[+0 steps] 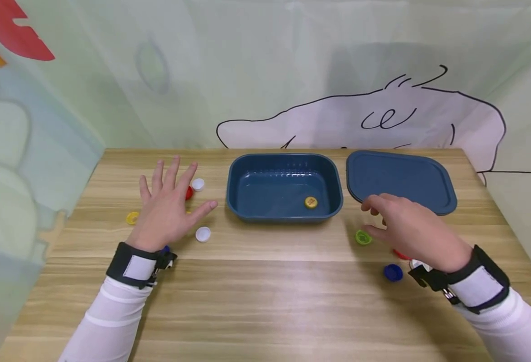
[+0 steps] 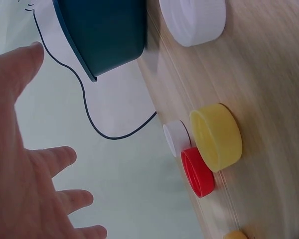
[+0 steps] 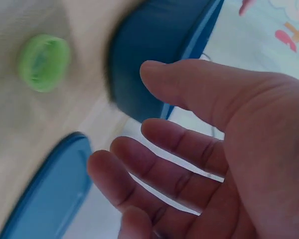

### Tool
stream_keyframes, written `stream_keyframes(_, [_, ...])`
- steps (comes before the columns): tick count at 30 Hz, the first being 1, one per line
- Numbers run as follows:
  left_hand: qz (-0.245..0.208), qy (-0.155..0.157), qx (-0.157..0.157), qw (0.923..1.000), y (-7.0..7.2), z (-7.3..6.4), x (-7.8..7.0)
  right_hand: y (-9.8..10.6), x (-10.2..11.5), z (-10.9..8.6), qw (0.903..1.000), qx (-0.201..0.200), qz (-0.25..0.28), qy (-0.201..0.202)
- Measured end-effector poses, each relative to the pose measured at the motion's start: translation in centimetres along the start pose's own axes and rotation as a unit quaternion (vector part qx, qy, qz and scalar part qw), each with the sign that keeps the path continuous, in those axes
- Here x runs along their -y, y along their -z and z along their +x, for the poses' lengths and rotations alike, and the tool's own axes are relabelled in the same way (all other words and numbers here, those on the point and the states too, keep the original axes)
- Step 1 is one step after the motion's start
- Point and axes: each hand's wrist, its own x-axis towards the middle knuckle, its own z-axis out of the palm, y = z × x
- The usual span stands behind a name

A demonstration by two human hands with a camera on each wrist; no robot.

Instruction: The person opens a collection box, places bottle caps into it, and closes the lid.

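Our left hand (image 1: 165, 213) is splayed, right hand (image 1: 415, 229) half-curled, both empty. We'd best rim-pinch the round green plastic cap (image 1: 362, 237) at right's nine o'clock.

The head view looks forward and down from above the near side of the bench (image 1: 265, 306), far enough back to take in both hands, left (image 1: 166, 213) and right (image 1: 415, 231), and the backdrop (image 1: 265, 75); the left wrist view sits low and close, tipped steeply sideways, facing past the fingers to the backdrop; the right wrist view, also tilted, looks from close beside the palm; all three share the blue box (image 1: 270, 196); head and right wrist share the green cap (image 1: 363, 237) and lid (image 1: 401, 183).
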Motion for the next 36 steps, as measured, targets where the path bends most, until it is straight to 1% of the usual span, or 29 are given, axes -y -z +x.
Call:
stream_keyframes(5, [-0.001, 0.001, 0.002, 1.0, -0.1, 0.0, 0.0, -2.0, -0.9, -0.6, 0.9994, 0.019, 0.029, 0.004])
stream_keyframes(10, [-0.002, 0.0, 0.003, 1.0, -0.1, -0.1, -0.1, -3.9, -1.4, -0.7, 0.999, 0.02, 0.037, 0.013])
stream_keyframes(14, [-0.002, -0.001, 0.001, 1.0, -0.1, -0.1, -0.1, -4.6, -1.5, -0.7, 0.9987, 0.015, 0.043, 0.023])
stream_keyframes(19, [0.0, 0.002, 0.002, 1.0, -0.1, -0.1, 0.0, -4.9, -1.5, -0.5, 0.9988, 0.015, 0.041, 0.023])
stream_keyframes(23, [0.003, 0.002, 0.003, 1.0, 0.0, 0.0, 0.0, -4.6, -1.4, -0.4, 0.9989, 0.024, 0.036, 0.015])
stream_keyframes(26, [0.003, 0.001, 0.002, 1.0, 0.1, 0.0, 0.0, -3.8, -1.2, -0.3, 0.9989, 0.028, 0.036, 0.006])
stream_keyframes(33, [0.006, 0.001, 0.002, 1.0, 0.2, -0.1, -0.1, -0.9, -0.7, 0.0, 0.9998, 0.007, 0.019, 0.009])
stream_keyframes(36, [0.007, 0.001, 0.002, 1.0, 0.3, -0.2, -0.1, 0.3, -0.4, 0.3, 0.9999, -0.005, 0.01, 0.003])
